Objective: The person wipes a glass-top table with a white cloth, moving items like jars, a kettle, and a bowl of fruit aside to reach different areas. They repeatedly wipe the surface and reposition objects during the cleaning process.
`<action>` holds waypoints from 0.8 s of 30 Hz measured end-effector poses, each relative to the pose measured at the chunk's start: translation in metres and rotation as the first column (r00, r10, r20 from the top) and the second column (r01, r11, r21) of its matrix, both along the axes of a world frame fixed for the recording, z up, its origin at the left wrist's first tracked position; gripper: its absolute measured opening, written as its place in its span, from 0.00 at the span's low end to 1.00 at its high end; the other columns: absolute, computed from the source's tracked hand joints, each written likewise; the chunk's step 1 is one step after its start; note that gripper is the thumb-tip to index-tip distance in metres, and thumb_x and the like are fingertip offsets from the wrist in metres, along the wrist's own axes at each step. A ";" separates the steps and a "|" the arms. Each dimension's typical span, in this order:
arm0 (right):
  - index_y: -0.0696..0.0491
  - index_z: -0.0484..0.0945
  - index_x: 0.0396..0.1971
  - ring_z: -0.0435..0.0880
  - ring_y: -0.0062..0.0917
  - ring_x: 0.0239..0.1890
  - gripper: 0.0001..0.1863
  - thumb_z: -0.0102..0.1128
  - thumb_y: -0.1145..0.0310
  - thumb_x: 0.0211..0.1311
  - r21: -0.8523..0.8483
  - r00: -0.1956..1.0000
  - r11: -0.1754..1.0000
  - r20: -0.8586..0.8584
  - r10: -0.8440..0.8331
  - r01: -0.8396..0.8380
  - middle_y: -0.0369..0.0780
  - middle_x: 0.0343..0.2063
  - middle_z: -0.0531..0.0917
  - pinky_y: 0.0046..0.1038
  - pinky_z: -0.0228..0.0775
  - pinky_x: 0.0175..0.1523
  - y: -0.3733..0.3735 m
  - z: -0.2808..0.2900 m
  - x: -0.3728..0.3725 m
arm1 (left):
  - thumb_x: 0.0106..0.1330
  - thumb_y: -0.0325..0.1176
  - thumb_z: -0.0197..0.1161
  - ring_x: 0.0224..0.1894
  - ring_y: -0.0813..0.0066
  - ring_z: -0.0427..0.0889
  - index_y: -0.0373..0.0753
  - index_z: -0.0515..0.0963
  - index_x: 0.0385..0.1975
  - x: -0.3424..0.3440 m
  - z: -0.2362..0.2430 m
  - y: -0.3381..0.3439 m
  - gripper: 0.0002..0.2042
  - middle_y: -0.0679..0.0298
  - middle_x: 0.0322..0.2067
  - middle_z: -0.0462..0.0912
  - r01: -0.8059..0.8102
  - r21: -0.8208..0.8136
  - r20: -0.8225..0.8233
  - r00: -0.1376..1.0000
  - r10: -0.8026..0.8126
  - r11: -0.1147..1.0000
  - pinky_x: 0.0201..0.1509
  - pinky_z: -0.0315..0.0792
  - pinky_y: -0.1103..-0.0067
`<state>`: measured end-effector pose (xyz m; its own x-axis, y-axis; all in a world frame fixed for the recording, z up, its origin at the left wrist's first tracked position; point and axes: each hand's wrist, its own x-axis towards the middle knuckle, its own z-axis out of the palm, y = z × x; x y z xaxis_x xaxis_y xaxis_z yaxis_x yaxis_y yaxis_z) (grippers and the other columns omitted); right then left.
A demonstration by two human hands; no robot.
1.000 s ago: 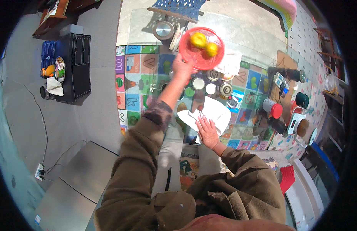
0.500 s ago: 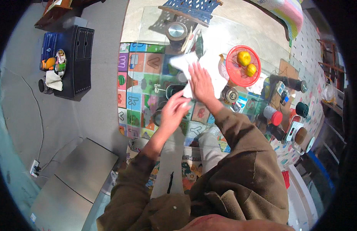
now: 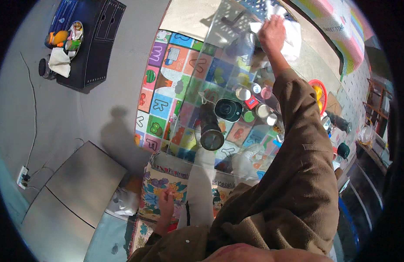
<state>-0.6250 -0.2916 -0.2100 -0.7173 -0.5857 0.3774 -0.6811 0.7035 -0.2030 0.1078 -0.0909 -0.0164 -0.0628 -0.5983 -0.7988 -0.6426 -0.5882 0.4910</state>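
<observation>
My right hand [image 3: 273, 34] reaches to the far part of a glass-topped table [image 3: 191, 91], fingers bent over a crumpled white cloth [image 3: 292, 43]. The cloth rests against the glass and spreads to the right of the hand. My left hand [image 3: 166, 204] is down by my lap, above a floral cushion [image 3: 152, 185]. Its fingers look loosely bent and apart, with nothing visible in them. Nearer me on the table are a dark oval device [image 3: 228, 110] and a dark round canister [image 3: 212, 139]. Several lidded jars [image 3: 243, 94] show left of my right sleeve.
A red basket [image 3: 324, 94] with yellow fruit is partly hidden behind my right sleeve. A blue lattice basket [image 3: 252, 8] is at the far edge. A black cabinet [image 3: 95, 48] stands left, a grey metallic box [image 3: 82, 187] lower left. A colourful alphabet mat [image 3: 160, 105] lies under the glass.
My right hand has moved far forward and right with the white cloth, uncovering the jars. My left hand has drawn back from beside the cloth to my lap. The view has shifted.
</observation>
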 end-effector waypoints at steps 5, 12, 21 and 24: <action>0.52 0.66 0.67 0.67 0.46 0.68 0.27 0.46 0.61 0.70 0.019 0.987 0.988 -0.034 0.156 -0.156 0.52 0.67 0.68 0.44 0.56 0.71 -0.089 -0.009 0.034 | 0.75 0.31 0.54 0.38 0.80 0.79 0.34 0.74 0.52 0.003 -0.007 0.026 0.11 0.62 0.41 0.82 -0.174 0.184 -0.013 0.984 0.180 0.967 0.45 0.75 0.80; 0.56 0.64 0.68 0.59 0.44 0.74 0.28 0.52 0.67 0.69 -0.031 0.810 0.818 0.127 0.573 -0.574 0.49 0.71 0.62 0.44 0.50 0.75 -0.056 0.013 0.146 | 0.75 0.31 0.54 0.40 0.79 0.80 0.34 0.73 0.53 -0.021 -0.019 0.021 0.12 0.60 0.43 0.82 -0.113 0.063 -0.098 0.988 0.119 0.992 0.46 0.75 0.80; 0.53 0.57 0.73 0.54 0.42 0.76 0.30 0.45 0.63 0.74 0.172 0.877 0.956 0.461 0.134 -0.236 0.49 0.73 0.58 0.46 0.45 0.76 0.181 0.044 0.122 | 0.69 0.32 0.61 0.39 0.71 0.84 0.37 0.78 0.50 -0.080 -0.025 0.036 0.12 0.59 0.40 0.84 0.357 0.002 -0.165 0.921 -0.352 0.934 0.44 0.77 0.75; 0.56 0.59 0.72 0.54 0.44 0.76 0.30 0.45 0.60 0.74 0.178 0.991 0.982 0.127 0.042 -0.065 0.52 0.71 0.62 0.48 0.45 0.75 0.149 0.022 0.060 | 0.67 0.31 0.61 0.37 0.65 0.84 0.38 0.78 0.46 -0.082 -0.032 0.052 0.10 0.57 0.36 0.83 0.466 -0.059 -0.170 0.867 -0.468 0.883 0.41 0.77 0.73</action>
